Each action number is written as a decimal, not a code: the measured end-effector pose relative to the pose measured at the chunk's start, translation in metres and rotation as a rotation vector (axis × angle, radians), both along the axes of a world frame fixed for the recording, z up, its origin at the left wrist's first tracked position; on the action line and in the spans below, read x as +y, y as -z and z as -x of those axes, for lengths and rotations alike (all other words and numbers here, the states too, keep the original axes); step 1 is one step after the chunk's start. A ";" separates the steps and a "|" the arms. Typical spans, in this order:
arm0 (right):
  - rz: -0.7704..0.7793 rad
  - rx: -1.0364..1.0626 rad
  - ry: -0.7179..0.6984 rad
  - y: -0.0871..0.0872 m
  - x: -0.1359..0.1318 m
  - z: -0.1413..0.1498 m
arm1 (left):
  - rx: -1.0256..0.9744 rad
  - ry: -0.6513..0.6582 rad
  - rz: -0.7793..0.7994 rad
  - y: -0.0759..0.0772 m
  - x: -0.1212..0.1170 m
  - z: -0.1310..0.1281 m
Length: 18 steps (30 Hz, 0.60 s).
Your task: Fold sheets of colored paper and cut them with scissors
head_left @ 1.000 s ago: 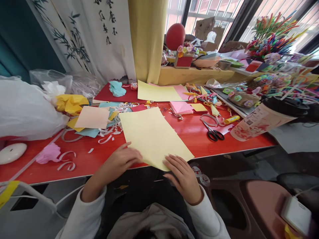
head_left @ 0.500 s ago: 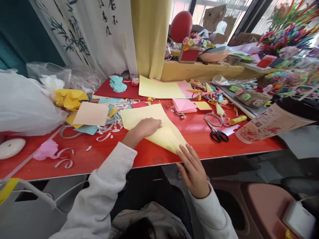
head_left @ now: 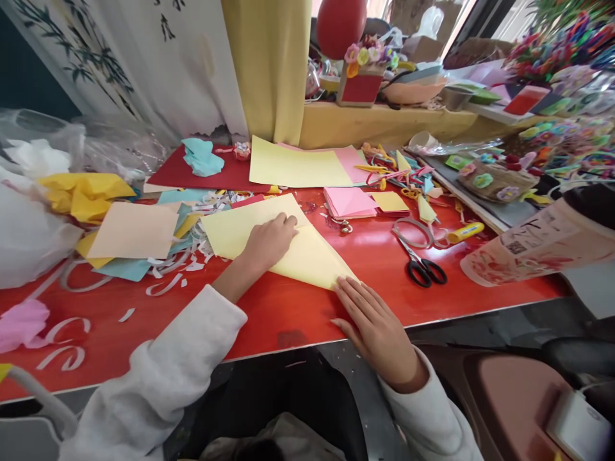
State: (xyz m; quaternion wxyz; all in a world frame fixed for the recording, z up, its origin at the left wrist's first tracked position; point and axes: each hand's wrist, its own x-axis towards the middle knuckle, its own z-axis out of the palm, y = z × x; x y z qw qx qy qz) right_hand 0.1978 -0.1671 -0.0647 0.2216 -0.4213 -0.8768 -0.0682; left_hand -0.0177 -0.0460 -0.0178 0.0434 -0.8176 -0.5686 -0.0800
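Note:
A pale yellow sheet of paper (head_left: 307, 259) lies on the red table, its near part folded over diagonally so that it tapers to a point at the right. My left hand (head_left: 271, 240) rests on top of the sheet with curled fingers, gripping the folded-over corner near the far right edge; the fingertips are partly hidden. At the pointed right end, my right hand (head_left: 377, 326) lies with fingers stretched out, their tips pressing the fold. Scissors with black handles (head_left: 425, 272) lie to the right of the paper.
Peach paper (head_left: 134, 230) and paper scraps lie left. Pink square papers (head_left: 350, 202) and another yellow sheet (head_left: 298, 163) are behind. A yellow tube-like object (head_left: 466, 232) and a large drink cup (head_left: 533, 240) stand or lie right. The table's front edge runs close below my hands.
My left hand has carried the sheet's near corner up and across, folding it over. My right hand has shifted right to the pointed end. The view has tilted down slightly.

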 end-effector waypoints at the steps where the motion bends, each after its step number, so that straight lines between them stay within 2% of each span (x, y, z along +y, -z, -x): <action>1: 0.005 -0.006 -0.006 -0.001 0.003 -0.002 | -0.013 0.044 -0.076 -0.002 -0.004 -0.002; 3: 0.013 -0.010 -0.012 -0.004 0.009 -0.004 | -0.022 0.240 -0.187 -0.005 -0.014 -0.006; 5: 0.022 -0.001 -0.014 -0.006 0.014 -0.006 | -0.010 0.486 -0.181 -0.004 -0.024 -0.010; 7: 0.043 0.015 -0.019 -0.008 0.017 -0.008 | -0.011 0.620 -0.136 0.002 -0.032 -0.015; 12: 0.120 0.023 -0.055 -0.010 0.021 -0.010 | 0.024 0.653 -0.056 0.015 -0.037 -0.019; 18: 0.164 -0.004 -0.052 -0.009 0.024 -0.012 | 0.040 0.634 -0.075 0.011 -0.035 -0.019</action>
